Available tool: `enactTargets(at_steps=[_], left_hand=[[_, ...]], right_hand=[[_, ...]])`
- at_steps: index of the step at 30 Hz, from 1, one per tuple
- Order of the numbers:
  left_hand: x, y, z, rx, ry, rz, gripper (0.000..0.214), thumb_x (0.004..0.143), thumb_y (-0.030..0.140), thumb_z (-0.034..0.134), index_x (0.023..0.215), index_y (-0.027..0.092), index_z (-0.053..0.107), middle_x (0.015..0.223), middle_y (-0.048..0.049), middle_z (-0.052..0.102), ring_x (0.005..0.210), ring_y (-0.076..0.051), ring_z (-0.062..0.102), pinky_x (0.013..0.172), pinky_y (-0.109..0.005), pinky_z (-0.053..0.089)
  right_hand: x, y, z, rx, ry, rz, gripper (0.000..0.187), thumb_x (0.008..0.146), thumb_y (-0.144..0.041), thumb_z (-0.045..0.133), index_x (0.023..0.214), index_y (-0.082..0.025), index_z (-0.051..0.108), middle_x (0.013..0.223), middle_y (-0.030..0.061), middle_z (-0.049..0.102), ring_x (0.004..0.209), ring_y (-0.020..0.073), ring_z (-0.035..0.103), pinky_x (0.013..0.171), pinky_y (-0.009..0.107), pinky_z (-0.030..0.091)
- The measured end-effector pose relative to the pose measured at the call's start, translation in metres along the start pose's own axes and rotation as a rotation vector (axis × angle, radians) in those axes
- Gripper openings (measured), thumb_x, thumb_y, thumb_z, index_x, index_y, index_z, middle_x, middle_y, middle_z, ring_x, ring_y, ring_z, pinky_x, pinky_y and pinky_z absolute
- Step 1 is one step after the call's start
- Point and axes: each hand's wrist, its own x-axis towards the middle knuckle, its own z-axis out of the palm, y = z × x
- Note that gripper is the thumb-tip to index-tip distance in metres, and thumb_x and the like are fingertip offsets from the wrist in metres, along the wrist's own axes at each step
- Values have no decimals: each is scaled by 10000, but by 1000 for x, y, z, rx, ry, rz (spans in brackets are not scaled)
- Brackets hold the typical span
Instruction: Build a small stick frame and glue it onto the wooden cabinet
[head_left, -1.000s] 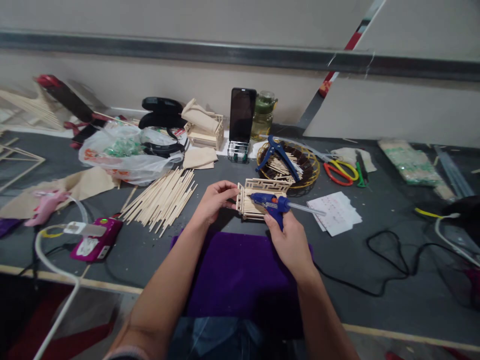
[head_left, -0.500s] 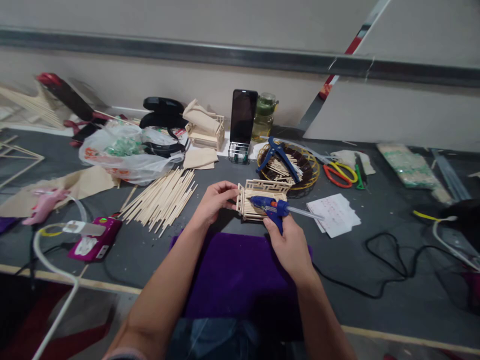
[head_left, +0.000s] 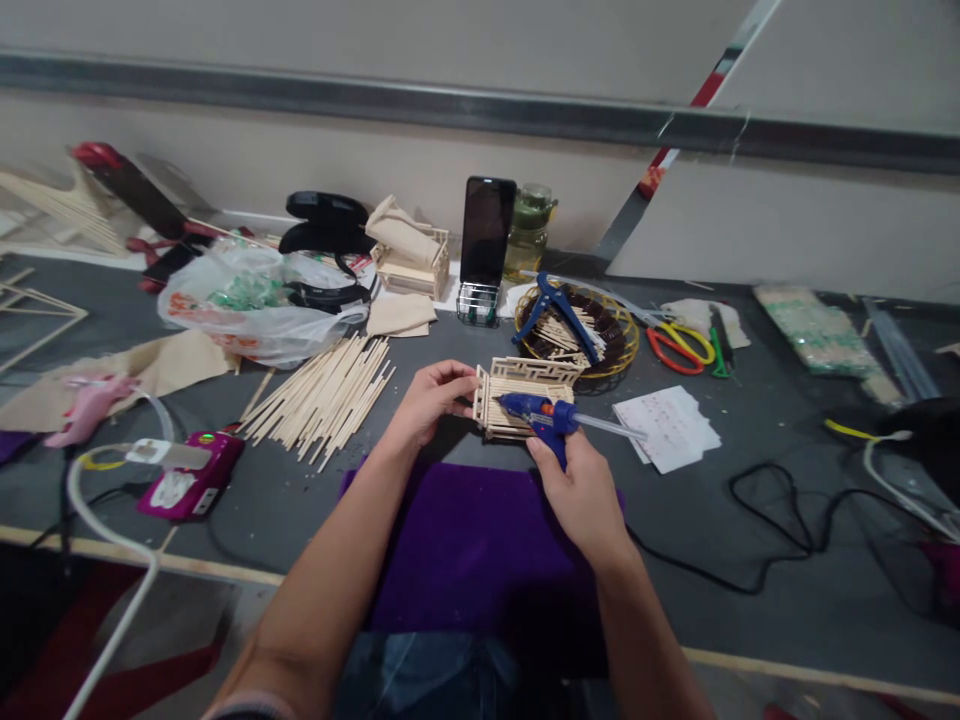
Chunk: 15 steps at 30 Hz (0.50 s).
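A small bench-like model made of thin wooden sticks (head_left: 517,389) sits in front of me, its lattice back on the far side. My left hand (head_left: 433,400) grips the model's left end between thumb and fingers. In my right hand (head_left: 581,485) is a blue hot glue gun (head_left: 553,418), my fingers wrapped round its handle. The gun's nozzle points left over the slatted seat; whether it touches the sticks I cannot tell. A clear glue stick juts from the gun's rear. Below the model lies a purple cloth (head_left: 480,550).
Loose wooden sticks (head_left: 326,400) lie left. Behind are a phone on a stand (head_left: 486,235), a wicker basket (head_left: 626,350) with blue cutters (head_left: 559,315), and another stick model (head_left: 412,265). Paper sheets (head_left: 667,428), scissors (head_left: 681,347) and a black cable (head_left: 750,590) lie right; a purple power strip (head_left: 193,478) left.
Almost nothing differs. Both hands, the glue gun and the stick model hold the same places; the view has shifted very slightly.
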Motion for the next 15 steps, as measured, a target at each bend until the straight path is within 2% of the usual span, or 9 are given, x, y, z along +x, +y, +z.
enactTargets(at_steps=[8,15], left_hand=[[0,-1,0,-10,-10,11,302,611,339,810,785,140,665,719,-14,636,582,-99,582,513,-229,535],[-1,0,0,-3,-10,9,284,623,334,798,784,142,663,715,-14,642,588,-99,587,520,-221,534]], right_hand=[[-1,0,-1,-18,-13,10,433,893,-443,431,1132,-137,623,974,145,731,817,278,684,766,378,504],[-4,0,-2,-15,-23,10,423,893,-433,435,1145,-144,613,1047,147,724,924,295,680,796,377,495]])
